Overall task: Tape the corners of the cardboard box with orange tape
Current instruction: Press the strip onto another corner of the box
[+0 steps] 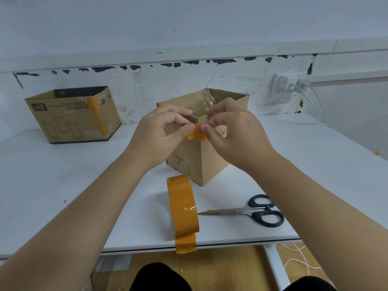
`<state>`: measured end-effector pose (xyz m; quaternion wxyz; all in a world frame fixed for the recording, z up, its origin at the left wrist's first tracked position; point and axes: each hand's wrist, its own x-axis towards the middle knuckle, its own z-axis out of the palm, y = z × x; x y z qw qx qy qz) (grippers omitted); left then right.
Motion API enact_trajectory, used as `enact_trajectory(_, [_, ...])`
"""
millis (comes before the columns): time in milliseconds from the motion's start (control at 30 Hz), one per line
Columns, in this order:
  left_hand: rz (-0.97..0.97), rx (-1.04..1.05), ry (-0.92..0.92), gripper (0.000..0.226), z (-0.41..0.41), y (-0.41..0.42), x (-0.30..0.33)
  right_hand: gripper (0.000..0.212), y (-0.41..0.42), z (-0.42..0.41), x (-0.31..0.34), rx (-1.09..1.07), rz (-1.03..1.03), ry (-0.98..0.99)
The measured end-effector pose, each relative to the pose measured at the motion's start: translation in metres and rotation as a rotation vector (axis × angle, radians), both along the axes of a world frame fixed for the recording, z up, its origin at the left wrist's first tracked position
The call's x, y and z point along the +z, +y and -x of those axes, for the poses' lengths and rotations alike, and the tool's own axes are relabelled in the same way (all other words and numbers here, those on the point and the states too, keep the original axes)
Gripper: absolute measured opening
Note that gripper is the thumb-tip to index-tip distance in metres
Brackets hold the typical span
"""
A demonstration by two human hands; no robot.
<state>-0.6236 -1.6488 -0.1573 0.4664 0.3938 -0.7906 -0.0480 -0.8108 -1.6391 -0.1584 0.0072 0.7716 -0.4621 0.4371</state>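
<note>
An open plain cardboard box (199,162) stands on the white table (63,185), one vertical corner facing me. A short piece of orange tape (197,133) hangs just in front of the top of that corner. My left hand (161,133) pinches its left edge and my right hand (233,131) pinches its right edge, thumbs and forefingers closed on it. The orange tape roll (184,204) stands on edge near the table's front, its loose end hanging over the edge.
Black-handled scissors (252,211) lie right of the roll, blades pointing left. A second printed cardboard box (71,116) with an orange tape strip on its corner stands at the back left. A wall socket with white cables (294,85) is at the back right.
</note>
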Motion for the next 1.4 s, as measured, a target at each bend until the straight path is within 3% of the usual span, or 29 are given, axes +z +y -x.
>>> enact_trajectory(1100, [0.023,0.084,0.025,0.007,0.007,-0.003,0.004,0.03,-0.003,0.001,0.01,-0.035,0.067,0.13])
enact_trajectory(1400, [0.02,0.049,0.062,0.031,0.001,-0.007,0.005,0.027,-0.006,0.004,0.012,0.006,0.056,0.082])
